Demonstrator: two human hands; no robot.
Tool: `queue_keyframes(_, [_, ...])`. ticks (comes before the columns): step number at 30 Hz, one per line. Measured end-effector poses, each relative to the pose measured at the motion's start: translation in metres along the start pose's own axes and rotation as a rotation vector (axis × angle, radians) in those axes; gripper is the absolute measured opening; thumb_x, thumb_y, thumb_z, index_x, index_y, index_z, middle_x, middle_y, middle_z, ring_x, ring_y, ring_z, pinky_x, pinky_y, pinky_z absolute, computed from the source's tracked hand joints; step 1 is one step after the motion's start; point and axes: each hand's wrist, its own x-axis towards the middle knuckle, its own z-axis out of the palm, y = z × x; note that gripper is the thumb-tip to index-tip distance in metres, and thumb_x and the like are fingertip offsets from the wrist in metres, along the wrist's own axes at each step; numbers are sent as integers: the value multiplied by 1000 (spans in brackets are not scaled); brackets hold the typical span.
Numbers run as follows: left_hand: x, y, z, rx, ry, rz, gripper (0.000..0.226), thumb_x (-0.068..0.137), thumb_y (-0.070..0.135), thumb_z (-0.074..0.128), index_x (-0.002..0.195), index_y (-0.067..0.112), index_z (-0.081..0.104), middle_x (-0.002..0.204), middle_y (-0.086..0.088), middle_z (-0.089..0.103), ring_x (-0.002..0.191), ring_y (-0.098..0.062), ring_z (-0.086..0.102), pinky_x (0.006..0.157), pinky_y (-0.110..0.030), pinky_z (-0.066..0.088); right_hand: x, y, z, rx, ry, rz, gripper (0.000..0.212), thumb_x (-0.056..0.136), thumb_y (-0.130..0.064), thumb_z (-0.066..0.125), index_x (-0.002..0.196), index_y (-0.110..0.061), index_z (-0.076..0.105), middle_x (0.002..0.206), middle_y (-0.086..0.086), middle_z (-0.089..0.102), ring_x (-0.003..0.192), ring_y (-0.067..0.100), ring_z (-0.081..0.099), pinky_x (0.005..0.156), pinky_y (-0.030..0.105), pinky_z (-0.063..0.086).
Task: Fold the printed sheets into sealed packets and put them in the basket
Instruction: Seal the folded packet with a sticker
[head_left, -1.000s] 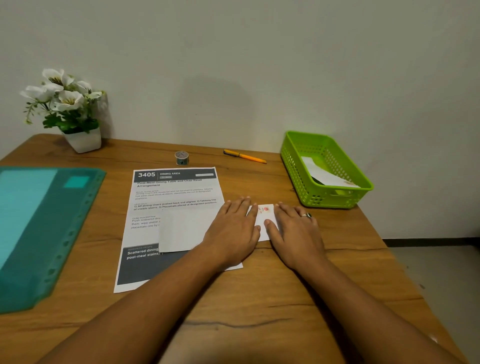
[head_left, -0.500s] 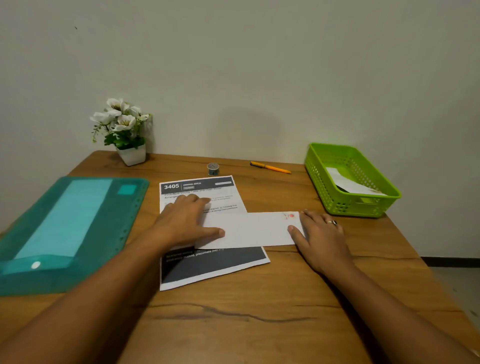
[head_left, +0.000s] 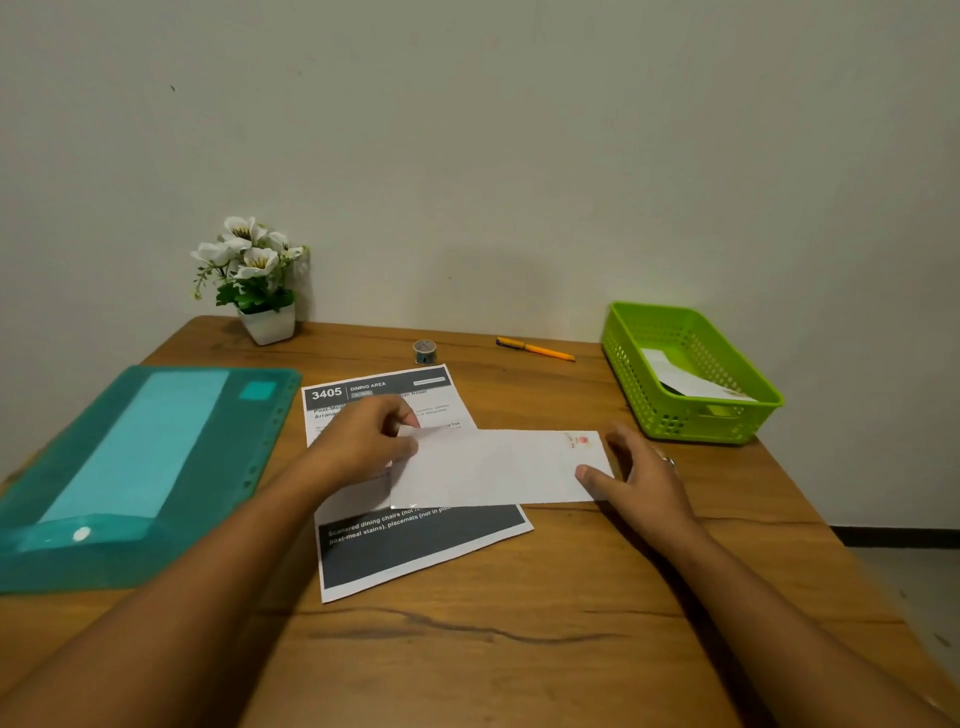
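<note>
Currently: folded packet (head_left: 498, 467) lies across the next printed sheet (head_left: 415, 551), near the basket (head_left: 623, 364) (some white paper already inside); left hand (head_left: 363, 441) pinches its upper left corner, slightly raised; right hand (head_left: 641, 475) lies relaxed, thumb on the right end. Risk: lifting by one corner may spring the folds open, or drag the sheet beneath askew.

At two o'clock the basket (head_left: 675, 415) is lime green with a hole pattern; at nine o'clock the folder (head_left: 156, 467) is teal.
</note>
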Motion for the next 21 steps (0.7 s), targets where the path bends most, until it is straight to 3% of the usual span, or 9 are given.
queue_keyframes(2, [-7,-1,1,-297,50,7,12,89,10,77,94,19,70,89,-7,73,85,-25,70,77,-36,58,1,-1,-2,312,7,72,78,88,-21,82,155,-19,42,129,-1,67,115,15,63,99,35,49])
queue_keyframes(4, [-10,1,0,-492,100,29,12,90,7,75,98,14,70,94,-13,73,86,-26,70,77,-32,60,3,-8,-6,485,67,91,57,91,-3,75,144,-12,55,108,0,74,99,17,71,84,30,55])
queue_keyframes(6, [-11,7,-5,-602,174,64,15,89,2,73,101,12,70,94,-10,73,86,-17,69,74,-24,60,6,-21,-13,591,117,69,31,94,4,67,121,-11,70,100,2,77,94,20,74,75,26,59])
queue_keyframes(8, [-9,11,-12,-669,231,113,24,88,-1,72,106,15,70,87,-1,74,85,-11,69,73,-20,58,8,-31,-18,643,150,17,23,94,6,65,103,-13,73,98,6,78,91,19,73,77,29,60])
queue_keyframes(12, [-13,-3,-7,-575,193,54,33,90,-3,69,113,21,69,84,7,78,86,-10,74,72,-22,59,0,-24,-5,587,117,-30,19,94,1,68,95,-17,74,95,5,78,90,21,73,80,37,60])
queue_keyframes(16, [-16,-27,8,-384,130,-20,27,92,1,70,104,26,72,95,5,79,90,-16,76,91,-47,59,-8,-11,6,545,118,-56,15,93,0,70,90,-15,74,88,6,77,83,24,72,75,36,57])
queue_keyframes(21, [-11,-6,-2,-310,179,17,10,99,16,65,103,21,73,87,8,78,79,-8,74,71,-29,58,-5,-20,-10,588,98,-24,14,95,-5,69,86,-14,74,76,-3,75,68,6,66,61,25,49])
